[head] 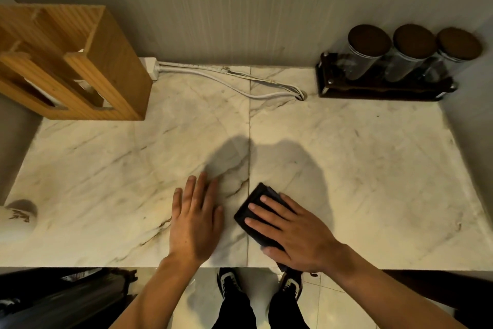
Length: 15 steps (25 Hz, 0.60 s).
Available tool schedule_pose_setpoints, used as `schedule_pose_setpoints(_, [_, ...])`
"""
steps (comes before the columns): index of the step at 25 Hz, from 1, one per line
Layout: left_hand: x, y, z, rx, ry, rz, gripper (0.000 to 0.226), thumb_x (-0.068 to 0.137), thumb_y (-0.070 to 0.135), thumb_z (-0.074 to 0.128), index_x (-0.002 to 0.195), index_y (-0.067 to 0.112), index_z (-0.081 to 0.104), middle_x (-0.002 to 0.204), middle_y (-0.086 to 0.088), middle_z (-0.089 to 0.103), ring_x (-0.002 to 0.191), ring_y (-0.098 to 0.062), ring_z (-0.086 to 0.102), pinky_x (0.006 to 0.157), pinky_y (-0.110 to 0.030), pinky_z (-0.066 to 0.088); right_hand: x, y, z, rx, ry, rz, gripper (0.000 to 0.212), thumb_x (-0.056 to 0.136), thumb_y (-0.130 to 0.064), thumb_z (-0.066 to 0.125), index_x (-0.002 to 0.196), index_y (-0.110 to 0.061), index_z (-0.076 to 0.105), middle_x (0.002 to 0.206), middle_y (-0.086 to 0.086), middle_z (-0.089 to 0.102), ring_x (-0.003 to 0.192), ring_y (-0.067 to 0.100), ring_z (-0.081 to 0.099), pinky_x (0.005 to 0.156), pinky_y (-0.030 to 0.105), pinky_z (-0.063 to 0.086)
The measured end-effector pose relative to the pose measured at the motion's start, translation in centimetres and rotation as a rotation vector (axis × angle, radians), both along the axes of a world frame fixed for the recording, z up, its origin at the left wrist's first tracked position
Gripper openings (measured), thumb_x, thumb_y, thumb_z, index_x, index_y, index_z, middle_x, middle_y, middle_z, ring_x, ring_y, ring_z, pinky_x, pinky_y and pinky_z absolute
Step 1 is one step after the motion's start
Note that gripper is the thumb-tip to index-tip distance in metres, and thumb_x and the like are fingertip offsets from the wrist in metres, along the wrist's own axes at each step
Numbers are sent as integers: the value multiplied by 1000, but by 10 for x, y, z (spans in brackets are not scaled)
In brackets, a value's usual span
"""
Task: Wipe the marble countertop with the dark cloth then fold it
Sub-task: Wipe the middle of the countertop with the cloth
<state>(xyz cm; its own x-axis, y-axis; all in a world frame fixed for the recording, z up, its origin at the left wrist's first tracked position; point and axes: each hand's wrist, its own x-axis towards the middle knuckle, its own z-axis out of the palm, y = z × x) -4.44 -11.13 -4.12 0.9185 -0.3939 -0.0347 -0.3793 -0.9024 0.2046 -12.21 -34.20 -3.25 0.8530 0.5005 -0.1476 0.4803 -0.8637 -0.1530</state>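
Observation:
The dark cloth (253,204) lies folded into a small rectangle on the marble countertop (360,163), near the front edge and just right of the slab seam. My right hand (290,232) lies flat on top of it, fingers spread, pressing it down and covering its near half. Left of the seam, my left hand (194,222) rests palm down on the bare marble with its fingers apart and nothing in it.
A wooden organiser box (80,67) stands at the back left. A dark rack with three lidded jars (394,61) stands at the back right. White cables (240,80) run along the back wall into a hole. A white cup (16,219) sits at the left edge.

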Motion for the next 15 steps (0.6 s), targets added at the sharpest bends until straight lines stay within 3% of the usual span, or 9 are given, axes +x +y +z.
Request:
schedule_pose_setpoints(5, [9,-14,-6,4,-4,19,54,93,36,34,143,14,39,151,-12,39,142,-30,28,113,-49,17,26,-10,1,-2,18,-66,60,96,-48,34,150,-30,18,159,-4,16,147,19,6,115,46,14])
schedule_pose_setpoints(15, [8,-41,-7,43,5,3,58,96,42,27,148,18,32,155,-8,30,145,-29,19,114,-52,18,109,-9,0,15,-33,-434,59,95,-49,29,149,-28,22,158,-1,22,146,22,11,116,50,15])
